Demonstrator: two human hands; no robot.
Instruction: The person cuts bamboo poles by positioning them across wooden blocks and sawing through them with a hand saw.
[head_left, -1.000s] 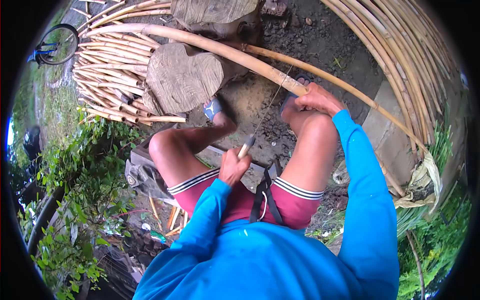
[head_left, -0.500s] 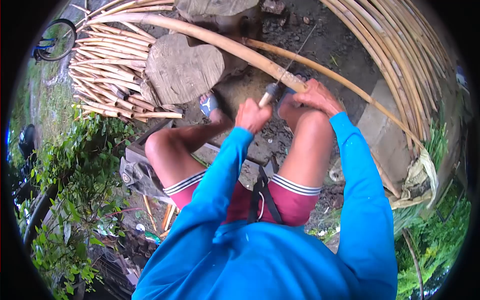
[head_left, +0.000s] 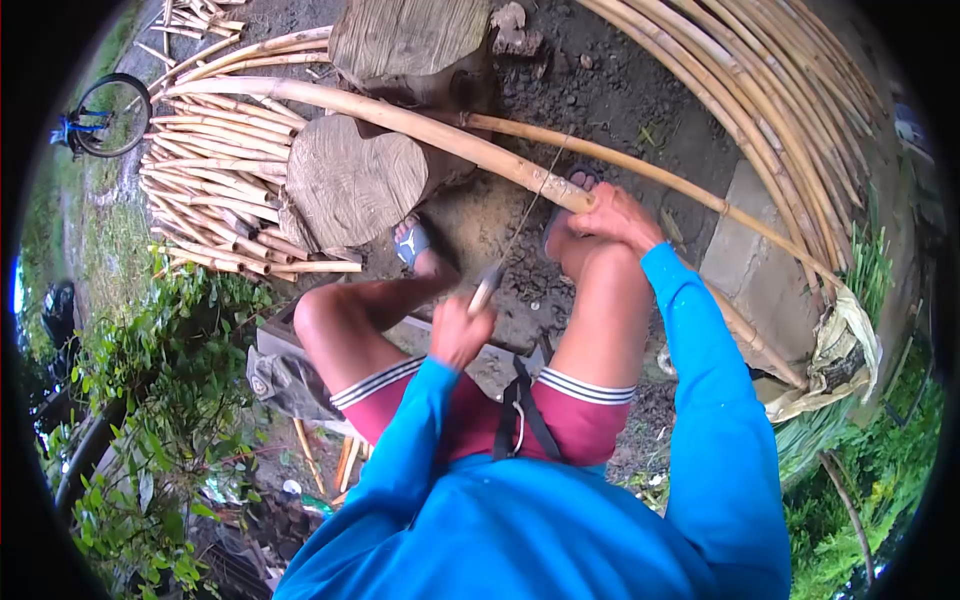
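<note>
The pole [head_left: 400,122] slants from the upper left of the frame down to just right of center, passing over the upper edge of the lower stump [head_left: 355,185]. The right hand [head_left: 620,217] is wrapped around its near end, fingers curled over it, above the right knee [head_left: 615,265]. The left hand [head_left: 462,332] is closed in a fist on the handle of the saw [head_left: 487,284], near the middle of the frame; its thin blade runs up and to the right and crosses the pole just beside the right hand. Whether the blade bites into the pole, I cannot tell. A thin rod [head_left: 640,168] runs behind, down to the sack [head_left: 845,345] at right. The upper stump [head_left: 412,38] stands at top center. 2 sandaled feet rest on the dirt, 1 beside the lower stump. Cut pieces [head_left: 215,180] are heaped at upper left, near the bicycle wheel [head_left: 112,115]; long canes [head_left: 760,120] curve through the upper right. Leafy branches [head_left: 150,430] fill the lower left.
</note>
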